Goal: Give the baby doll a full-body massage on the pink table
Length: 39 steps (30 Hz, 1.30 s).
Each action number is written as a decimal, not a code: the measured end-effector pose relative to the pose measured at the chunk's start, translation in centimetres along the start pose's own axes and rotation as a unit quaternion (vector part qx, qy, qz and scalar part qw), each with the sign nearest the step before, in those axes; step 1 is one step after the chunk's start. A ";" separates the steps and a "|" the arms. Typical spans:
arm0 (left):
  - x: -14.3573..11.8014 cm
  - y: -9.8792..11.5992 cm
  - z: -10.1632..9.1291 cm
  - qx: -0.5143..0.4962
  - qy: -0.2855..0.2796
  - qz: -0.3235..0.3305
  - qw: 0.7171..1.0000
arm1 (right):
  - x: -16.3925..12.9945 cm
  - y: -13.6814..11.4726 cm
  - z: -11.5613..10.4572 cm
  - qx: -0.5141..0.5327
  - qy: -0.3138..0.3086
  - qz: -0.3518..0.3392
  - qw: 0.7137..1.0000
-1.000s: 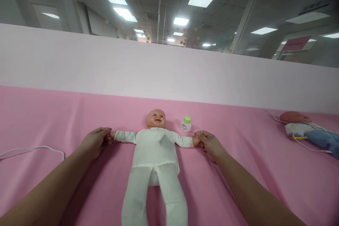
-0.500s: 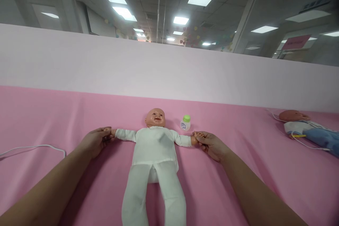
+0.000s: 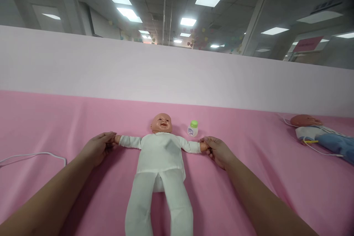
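Note:
A baby doll (image 3: 162, 153) with a white cloth body lies on its back, its arms stretched out to both sides. My left hand (image 3: 101, 147) is closed around the doll's hand on the left of the view. On the other side, my right hand (image 3: 217, 151) grips the doll's other hand between thumb and fingers. Both of the doll's hands are partly hidden by my fingers. A small clear bottle (image 3: 193, 129) with a green cap is beside the doll's head, just above its right-side arm in the view.
Pink sheeting (image 3: 243, 199) covers the surface, with a white wall panel (image 3: 166, 73) and glass behind it. A white cable (image 3: 35, 153) lies at the left. Far right lies a second doll (image 3: 326, 136) in blue and white, with a thin tube.
My right hand's fingers have closed further over the doll's hand, which shows less now. Otherwise the doll and my left hand hold almost the same pose; the view has shifted slightly.

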<state>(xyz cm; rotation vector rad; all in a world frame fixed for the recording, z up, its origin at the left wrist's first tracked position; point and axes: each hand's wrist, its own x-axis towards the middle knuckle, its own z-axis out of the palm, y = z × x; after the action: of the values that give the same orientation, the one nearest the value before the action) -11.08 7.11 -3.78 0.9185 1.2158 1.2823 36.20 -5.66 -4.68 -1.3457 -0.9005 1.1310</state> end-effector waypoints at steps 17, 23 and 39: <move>0.4 -0.2 -0.1 -0.027 -0.017 -0.010 0.999 | 0.1 0.2 -2.1 0.094 -0.106 0.031 0.989; -0.1 0.0 -0.2 0.008 -0.036 0.001 0.999 | 0.1 0.3 -1.5 0.051 -0.070 0.015 0.996; 0.4 -0.1 0.6 -0.019 0.033 -0.036 0.999 | 0.2 0.0 -1.9 0.089 -0.076 0.042 0.992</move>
<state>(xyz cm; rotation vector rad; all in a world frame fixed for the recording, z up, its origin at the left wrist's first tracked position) -10.56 7.61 -3.85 0.8024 1.2614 1.2824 38.03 -5.98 -4.83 -1.1723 -0.8359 1.3609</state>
